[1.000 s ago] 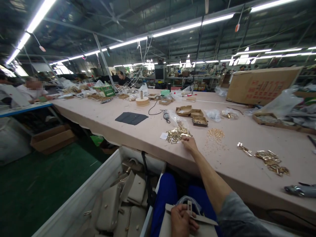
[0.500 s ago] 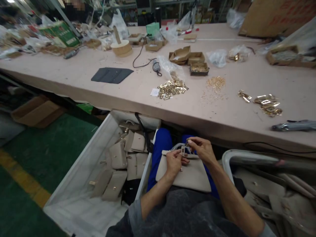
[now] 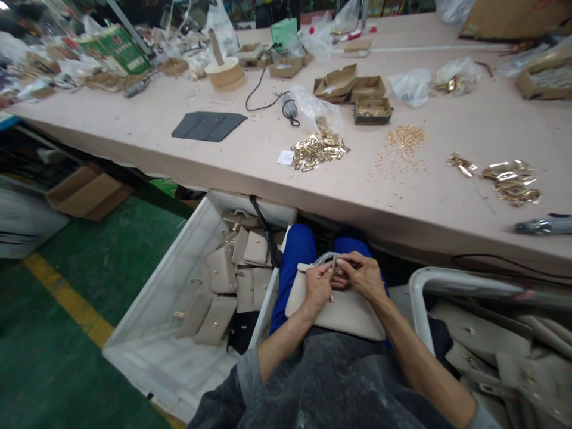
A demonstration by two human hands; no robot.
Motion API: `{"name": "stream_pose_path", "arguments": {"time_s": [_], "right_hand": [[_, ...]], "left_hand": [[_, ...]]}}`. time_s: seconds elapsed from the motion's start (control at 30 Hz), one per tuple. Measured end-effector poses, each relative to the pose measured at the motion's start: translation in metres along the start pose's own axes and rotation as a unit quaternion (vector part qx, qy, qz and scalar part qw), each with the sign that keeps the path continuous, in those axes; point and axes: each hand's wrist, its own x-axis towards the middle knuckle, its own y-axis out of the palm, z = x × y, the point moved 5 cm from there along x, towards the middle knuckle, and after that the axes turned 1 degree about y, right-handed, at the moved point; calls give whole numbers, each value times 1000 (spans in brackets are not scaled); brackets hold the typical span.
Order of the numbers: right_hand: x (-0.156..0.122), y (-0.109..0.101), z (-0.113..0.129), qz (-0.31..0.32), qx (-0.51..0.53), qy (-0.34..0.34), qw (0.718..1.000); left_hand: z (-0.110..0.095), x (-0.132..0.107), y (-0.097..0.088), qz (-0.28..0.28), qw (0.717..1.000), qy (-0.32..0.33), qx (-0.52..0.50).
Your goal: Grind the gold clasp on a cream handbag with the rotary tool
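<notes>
Clamped on small clasp (image 3: 334, 266): left hand (image 3: 318, 287), right hand (image 3: 365, 279), fingertips meeting; beige bag (image 3: 344, 316) directly beneath grip, touching both.

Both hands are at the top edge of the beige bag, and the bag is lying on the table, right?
Not quite. The left hand and right hand are at the top edge of the beige bag, but it lies on the person's lap, below the edge of the table, not on it. The head view shows this.
</notes>
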Motion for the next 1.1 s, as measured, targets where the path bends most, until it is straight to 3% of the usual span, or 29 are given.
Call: {"name": "stream_pose_path", "arguments": {"time_s": [0.53,0.83,1.1], "right_hand": [[0,3,-8,-21,18,50,998],[-1,3,-10,-43,-14,38,998],[-1,5,-8,-36,10,71,997]], "left_hand": [[-4,-5,3,38,999,4,27],[-5,-7,-1,39,998,12,52],[-10,-9,2,36,998,21,53]]}}
